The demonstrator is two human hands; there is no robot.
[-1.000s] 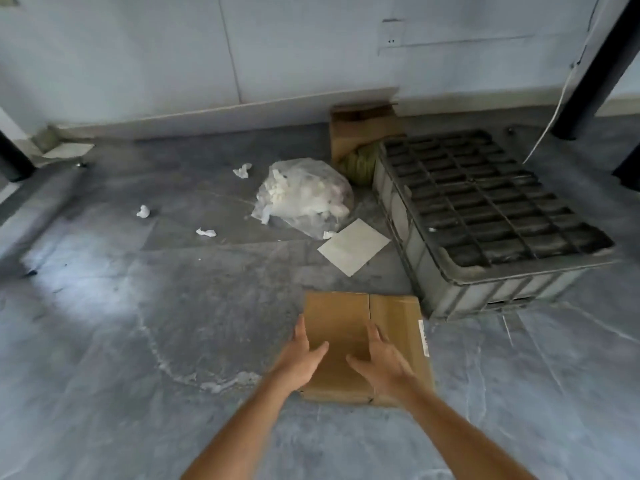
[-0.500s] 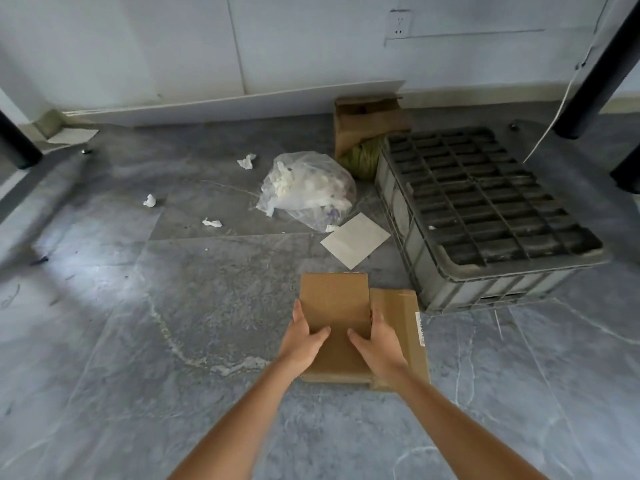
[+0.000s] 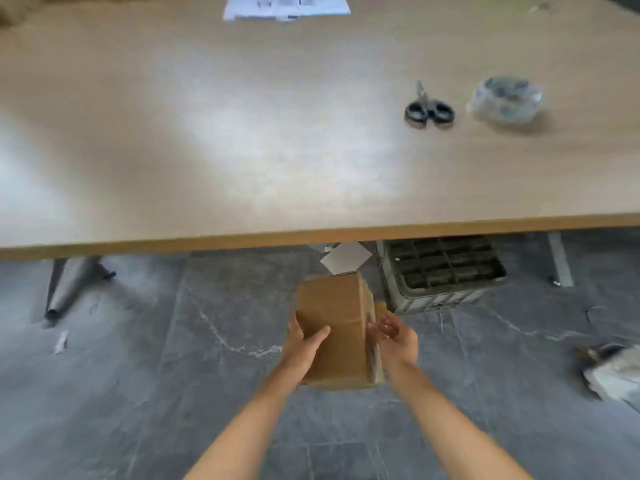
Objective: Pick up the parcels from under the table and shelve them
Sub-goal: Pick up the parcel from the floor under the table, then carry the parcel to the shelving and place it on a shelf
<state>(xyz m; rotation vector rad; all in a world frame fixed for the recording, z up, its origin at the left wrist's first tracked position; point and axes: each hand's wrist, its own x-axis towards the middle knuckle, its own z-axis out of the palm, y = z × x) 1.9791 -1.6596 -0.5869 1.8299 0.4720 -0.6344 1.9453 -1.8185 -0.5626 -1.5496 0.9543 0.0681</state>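
A brown cardboard parcel (image 3: 334, 317) is held off the grey floor, in front of the table's near edge. My left hand (image 3: 303, 344) grips its left side with the thumb across the top face. My right hand (image 3: 394, 341) holds its right side, fingers curled against the edge. A sliver of a second brown parcel (image 3: 381, 308) shows just behind the right edge of the held one; the rest of it is hidden.
A wide wooden table (image 3: 242, 150) fills the upper view, with scissors (image 3: 428, 110), a clear tape roll (image 3: 504, 98) and papers (image 3: 285, 6) on it. Under it stand a grey plastic crate (image 3: 443, 271) and a white sheet (image 3: 346, 261). A crumpled bag (image 3: 613, 368) lies at right.
The parcel has come up off the floor in both hands. My view has risen from under the table to above its top.
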